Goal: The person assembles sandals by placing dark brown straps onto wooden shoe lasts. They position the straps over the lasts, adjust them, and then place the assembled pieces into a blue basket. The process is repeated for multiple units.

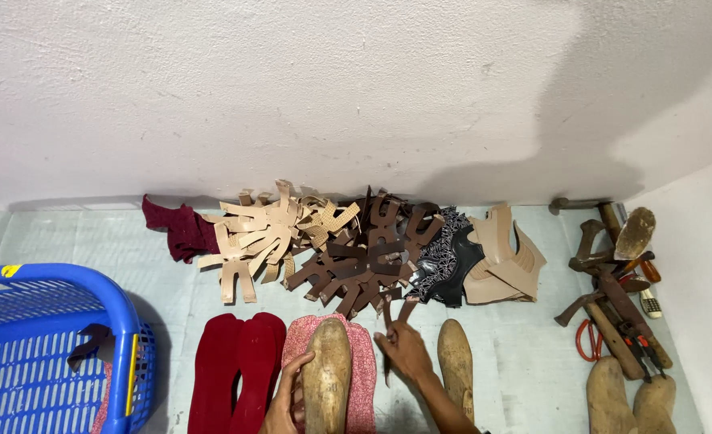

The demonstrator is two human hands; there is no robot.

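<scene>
Edges cut much of what we see. Far left of our fingers, a blue slatted basket runs off the frame's left and bottom edges; a dark strap-like piece and something pinkish lie inside, too hidden behind the slats for us to name. Just left of our left hand, a pair of dark red soles is clipped at the bottom.

Our left hand curls around the left side of a wooden shoe last, fingers wrapped against it; the last lies on pink patterned soles, and its heel end is cut off below. Our right hand sits just right of that last, fingers pinched shut on a thin dark brown strap piece whose lower part we can barely make out. A second wooden last lies just right of this hand.

Beyond our fingertips, against a rough white wall, a maroon cloth, tan cut leather pieces, dark brown ones, black patterned ones and beige ones lie heaped on a pale blue-grey floor covering.

Far right, hammers and pliers pile together, hard to separate, with two more lasts cut off at the bottom.
</scene>
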